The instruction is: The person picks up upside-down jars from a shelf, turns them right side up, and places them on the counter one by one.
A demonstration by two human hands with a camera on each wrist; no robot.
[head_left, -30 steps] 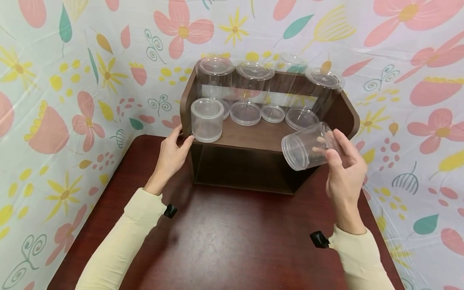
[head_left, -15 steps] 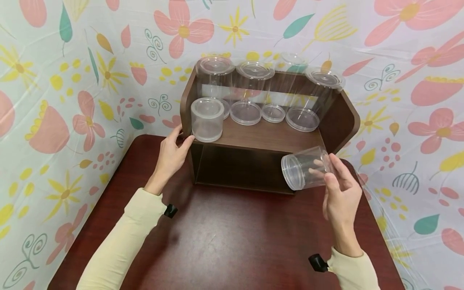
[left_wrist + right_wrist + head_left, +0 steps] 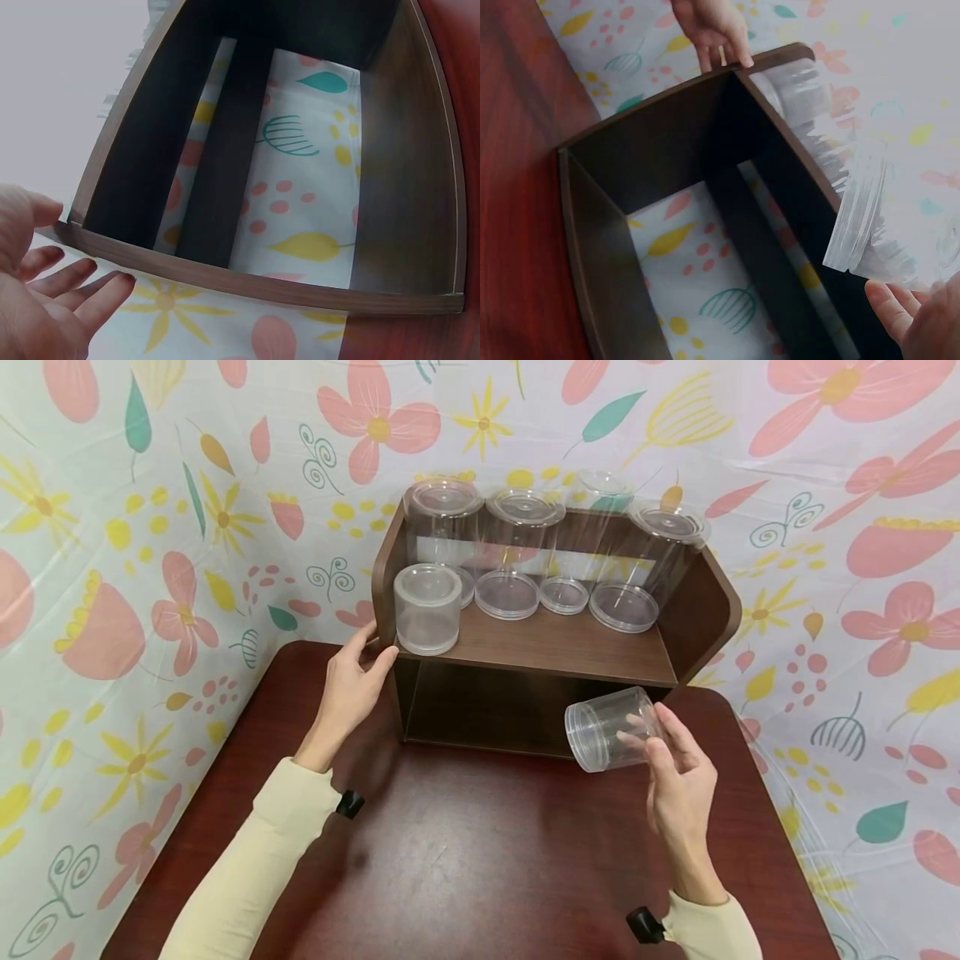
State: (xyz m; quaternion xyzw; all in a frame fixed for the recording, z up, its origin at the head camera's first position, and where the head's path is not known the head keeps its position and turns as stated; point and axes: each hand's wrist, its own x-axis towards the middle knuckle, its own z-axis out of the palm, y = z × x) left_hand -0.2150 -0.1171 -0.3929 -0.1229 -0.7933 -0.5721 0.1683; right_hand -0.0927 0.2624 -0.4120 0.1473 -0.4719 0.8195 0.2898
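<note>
My right hand [image 3: 683,793] grips a clear plastic jar [image 3: 607,731] by one end, thumb on the near side. The jar lies tilted nearly sideways in the air, before the lower compartment of a dark brown two-tier shelf [image 3: 555,647]. My left hand [image 3: 351,685] holds the shelf's left side, thumb at the front edge and fingers along the outer side. Close to that thumb stands a short frosted jar [image 3: 427,610] on the upper tier. In the right wrist view, the held jar [image 3: 862,217] shows at the right, above the fingertips [image 3: 889,307].
Several taller clear jars, such as this lidded one [image 3: 517,552], stand in a row at the back of the upper tier. A dark red table [image 3: 465,843] carries the shelf. Floral cloth [image 3: 225,468] hangs behind and at both sides.
My right hand has brought the clear jar down and leftward, from the upper tier's right front to before the lower compartment. The left hand has stayed at the shelf's side.
</note>
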